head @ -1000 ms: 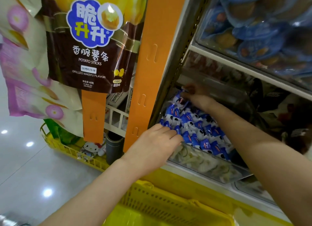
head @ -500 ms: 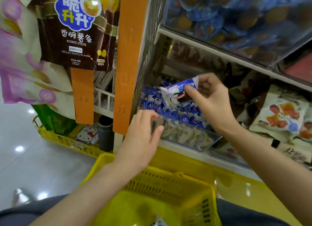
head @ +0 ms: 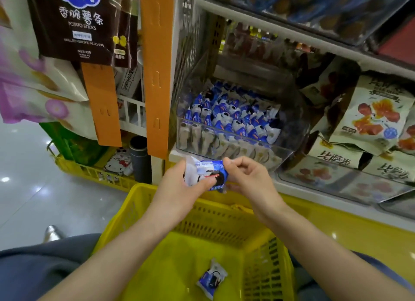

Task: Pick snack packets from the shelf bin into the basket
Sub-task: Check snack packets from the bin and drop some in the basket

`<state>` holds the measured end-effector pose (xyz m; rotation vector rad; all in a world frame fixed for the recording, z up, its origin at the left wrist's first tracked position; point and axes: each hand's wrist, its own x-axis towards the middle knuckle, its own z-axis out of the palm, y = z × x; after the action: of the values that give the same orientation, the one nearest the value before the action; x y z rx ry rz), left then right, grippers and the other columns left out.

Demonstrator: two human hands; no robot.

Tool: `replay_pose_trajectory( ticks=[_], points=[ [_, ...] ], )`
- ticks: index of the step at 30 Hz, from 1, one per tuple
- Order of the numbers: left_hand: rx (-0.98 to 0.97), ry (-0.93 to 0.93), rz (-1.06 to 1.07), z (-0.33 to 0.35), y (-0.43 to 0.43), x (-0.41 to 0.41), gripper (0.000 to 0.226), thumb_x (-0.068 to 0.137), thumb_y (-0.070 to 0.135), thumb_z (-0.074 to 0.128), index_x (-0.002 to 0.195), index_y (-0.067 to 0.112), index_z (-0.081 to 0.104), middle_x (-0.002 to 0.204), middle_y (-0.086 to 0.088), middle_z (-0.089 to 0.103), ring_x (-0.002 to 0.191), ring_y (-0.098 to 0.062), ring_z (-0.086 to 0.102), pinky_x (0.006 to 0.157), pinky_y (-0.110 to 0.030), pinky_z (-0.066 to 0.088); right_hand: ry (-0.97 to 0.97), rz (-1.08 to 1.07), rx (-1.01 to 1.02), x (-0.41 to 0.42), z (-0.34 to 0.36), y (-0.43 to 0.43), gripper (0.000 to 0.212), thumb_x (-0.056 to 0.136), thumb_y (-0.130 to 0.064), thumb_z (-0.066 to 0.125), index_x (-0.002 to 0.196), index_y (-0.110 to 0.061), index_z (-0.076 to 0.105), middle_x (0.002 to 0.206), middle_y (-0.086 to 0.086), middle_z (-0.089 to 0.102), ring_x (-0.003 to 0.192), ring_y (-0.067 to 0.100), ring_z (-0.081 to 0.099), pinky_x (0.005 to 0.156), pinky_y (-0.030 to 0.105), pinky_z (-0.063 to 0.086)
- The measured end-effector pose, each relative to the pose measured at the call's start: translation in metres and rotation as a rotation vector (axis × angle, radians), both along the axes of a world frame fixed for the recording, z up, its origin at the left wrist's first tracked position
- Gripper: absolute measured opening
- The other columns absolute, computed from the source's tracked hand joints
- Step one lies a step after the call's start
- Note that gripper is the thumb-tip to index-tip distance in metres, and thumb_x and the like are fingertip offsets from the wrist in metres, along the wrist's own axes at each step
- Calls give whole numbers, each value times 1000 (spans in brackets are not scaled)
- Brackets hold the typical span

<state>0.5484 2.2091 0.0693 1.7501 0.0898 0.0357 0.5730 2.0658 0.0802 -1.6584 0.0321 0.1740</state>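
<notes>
A clear shelf bin [head: 289,153] holds several blue-and-white snack packets [head: 226,114]. Just in front of it, above the far rim of the yellow basket [head: 139,208], both hands hold one blue-and-white packet [head: 207,174]. My left hand [head: 179,188] grips its left side with the thumb on top. My right hand [head: 244,177] pinches its right edge. One packet [head: 212,278] of the same kind lies on the basket floor.
An orange hanging strip [head: 156,76] and a brown potato-sticks bag [head: 80,24] hang left of the bin. Beige snack bags [head: 377,116] fill the shelf to the right. A second yellow basket [head: 89,172] stands on the tiled floor at left.
My right hand lifted a packet out of the bin and brought it down toward the basket. My left hand left the bin's front wall and took hold of the packet too.
</notes>
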Motion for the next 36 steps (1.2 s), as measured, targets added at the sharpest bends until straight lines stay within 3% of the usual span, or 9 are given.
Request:
replay_pose_trajectory(
  ticks=[4, 9, 15, 19, 22, 26, 30, 33, 36],
  points=[
    [-45, -15, 16, -6, -5, 0, 18, 79, 14, 70, 80, 26, 57, 79, 13, 63, 59, 14, 56, 53, -5, 42, 20, -3, -38, -1, -12, -1, 17, 91, -22, 53, 88, -6, 58, 69, 5, 68, 63, 26, 60, 48, 18, 51],
    [-149, -29, 70, -14, -11, 4, 7, 87, 15, 60, 92, 19, 58, 83, 4, 65, 63, 7, 60, 55, -9, 47, 115, 202, -87, -1, -19, 1, 32, 98, -32, 36, 87, -17, 62, 68, -1, 67, 53, 4, 58, 48, 14, 46],
    [-273, 17, 103, -20, -9, 6, 19, 96, 23, 44, 89, 19, 61, 72, 7, 69, 65, -1, 64, 58, -18, 54, 151, 169, 6, -1, -25, 0, 18, 98, -20, 41, 88, -10, 53, 77, 3, 66, 58, 8, 65, 54, 20, 55],
    [-199, 34, 81, -25, -10, 4, 20, 95, 20, 47, 85, 22, 65, 76, 2, 68, 68, -5, 63, 62, -25, 52, 9, 166, -237, -4, -34, 2, 14, 98, -16, 40, 90, -15, 51, 89, 6, 62, 82, 17, 61, 79, 34, 54],
    [-88, 5, 7, -24, -9, 5, 15, 92, 17, 52, 88, 18, 67, 78, -1, 67, 73, -11, 60, 68, -32, 49, -117, 204, -293, -8, -34, 3, 8, 95, -23, 48, 97, -21, 56, 90, -3, 63, 87, 14, 59, 83, 30, 48],
    [-183, 34, 19, -24, -10, 2, 11, 91, 20, 54, 94, 12, 62, 71, 5, 67, 62, -3, 63, 56, -18, 51, -68, 179, -243, -8, -31, 1, 12, 90, -19, 58, 102, -19, 59, 99, 9, 66, 86, 17, 63, 80, 31, 52],
    [-196, 15, 7, -24, -9, 2, 13, 91, 17, 53, 83, 10, 58, 61, 6, 65, 59, -2, 61, 54, -15, 49, 26, 187, -163, -9, -29, -1, 25, 93, -15, 53, 115, -6, 58, 113, 16, 63, 100, 21, 62, 87, 30, 50],
    [-173, 12, 3, -23, -7, 2, 16, 91, 15, 54, 77, 9, 58, 62, 4, 63, 58, -2, 60, 53, -14, 47, 5, 220, -170, -12, -29, 1, 20, 91, -13, 54, 111, -11, 58, 110, 11, 63, 93, 14, 60, 79, 24, 51],
    [-185, 36, -13, -22, -7, 2, 19, 90, 16, 55, 73, 8, 58, 57, 6, 62, 55, -1, 59, 50, -12, 45, -42, 177, -181, -14, -30, 2, 14, 89, -16, 58, 103, -15, 59, 103, 8, 67, 90, 17, 64, 81, 33, 54]
  ],
)
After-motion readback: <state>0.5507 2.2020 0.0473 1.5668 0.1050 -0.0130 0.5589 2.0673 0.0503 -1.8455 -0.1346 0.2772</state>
